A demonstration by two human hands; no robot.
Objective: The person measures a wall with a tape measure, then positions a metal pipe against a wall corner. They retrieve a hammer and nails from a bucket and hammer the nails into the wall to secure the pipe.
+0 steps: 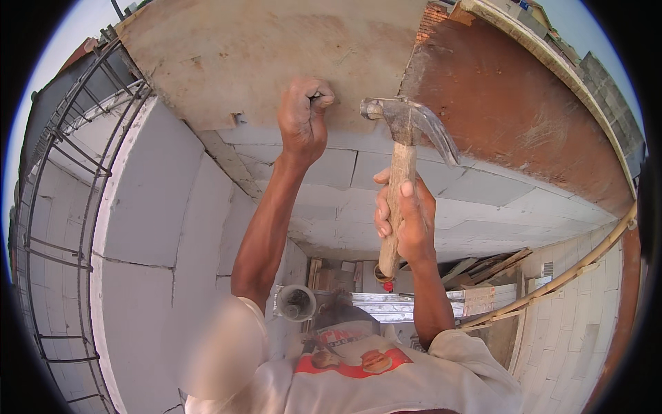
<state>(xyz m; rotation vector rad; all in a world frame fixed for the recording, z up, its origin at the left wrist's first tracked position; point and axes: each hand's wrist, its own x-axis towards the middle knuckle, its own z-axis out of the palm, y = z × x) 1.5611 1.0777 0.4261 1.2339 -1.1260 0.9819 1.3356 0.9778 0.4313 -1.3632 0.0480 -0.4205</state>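
My right hand [412, 219] is wrapped round the wooden handle of a claw hammer [401, 172]. The hammer stands upright, its worn metal head at the top, striking face to the left and curved claw to the right. To the left of it, my left hand [303, 117] is raised against a tan plywood board [234, 58]. Its fingers are curled into a pinch, and whatever they hold is hidden or too small to name. A gap separates the hammer's face from my left hand. Beside the plywood, a red-brown board [517, 110] continues to the right.
Pale block walls rise below the boards and at the left [148, 186]. A rebar cage [86, 207] runs along the far left. Below are a bucket [296, 302], a metal plank [396, 307] and stacked timber [483, 269]. A bamboo pole [552, 284] slants at the right.
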